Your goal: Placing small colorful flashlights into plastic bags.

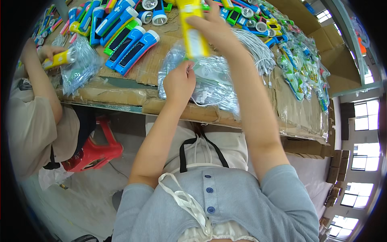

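Note:
A yellow flashlight (196, 43), blurred by motion, stands upright over the near part of the table. My right hand (215, 30) is closed around its upper part from the right side. Below the flashlight's lower end, my left hand (178, 84) is pinched closed, thumb and fingertips together; what lies between them is too small to make out. Under both hands spreads a pile of clear plastic bags (217, 74). To the right of the bags lies a bundle of white cables (258, 50), and one white cable loops near the table's front edge.
Several blue, green and red flashlights (133, 52) lie on the cardboard-covered table (147, 94). Bagged flashlights (298, 68) heap up at the right. On the left, a co-worker's hand (48, 52) holds another yellow flashlight (60, 59) beside plastic bags (82, 66). A red stool (100, 151) stands below.

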### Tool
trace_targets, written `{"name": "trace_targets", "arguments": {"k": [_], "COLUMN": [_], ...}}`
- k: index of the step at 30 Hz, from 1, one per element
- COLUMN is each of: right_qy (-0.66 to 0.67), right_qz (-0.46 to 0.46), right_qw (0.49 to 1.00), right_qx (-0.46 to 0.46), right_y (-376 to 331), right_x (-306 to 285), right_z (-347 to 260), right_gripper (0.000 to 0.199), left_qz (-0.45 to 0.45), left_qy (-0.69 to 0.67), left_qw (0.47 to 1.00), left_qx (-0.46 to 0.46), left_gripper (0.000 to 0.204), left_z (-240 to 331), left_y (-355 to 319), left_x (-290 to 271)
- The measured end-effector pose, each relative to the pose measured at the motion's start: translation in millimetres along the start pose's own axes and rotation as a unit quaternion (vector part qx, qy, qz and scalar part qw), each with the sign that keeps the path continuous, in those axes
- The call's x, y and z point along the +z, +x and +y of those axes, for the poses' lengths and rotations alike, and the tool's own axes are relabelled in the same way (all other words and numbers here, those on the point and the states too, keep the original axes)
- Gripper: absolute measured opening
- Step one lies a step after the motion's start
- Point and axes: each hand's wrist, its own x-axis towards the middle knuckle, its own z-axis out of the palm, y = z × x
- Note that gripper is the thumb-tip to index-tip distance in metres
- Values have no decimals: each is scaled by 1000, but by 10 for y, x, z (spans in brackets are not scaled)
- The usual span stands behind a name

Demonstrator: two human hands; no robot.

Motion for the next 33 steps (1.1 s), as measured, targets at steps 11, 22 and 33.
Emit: {"name": "trace_targets", "arguments": {"k": [11,22,33], "right_qy": [-353,-307,-227], "right_qz": [-301,-223,-51], "right_qw": [877,922,950], "right_qx": [-123,-78,-207], "right_y": [-1647,-1896,-1264], "right_x": [-13,-220,-497], "right_z": [201,193,315], "right_gripper": [45,48,47], "left_qz": [-6,-46,-121], "left_qy": [-61,-74,-225], "left_qw": [998,995,965], "left_qx": [-16,-46,-57], "left_gripper": [20,16,22], "left_z": [-55,-15,362], "left_y": [28,50,140], "left_x": [-51,-91,-333]}}
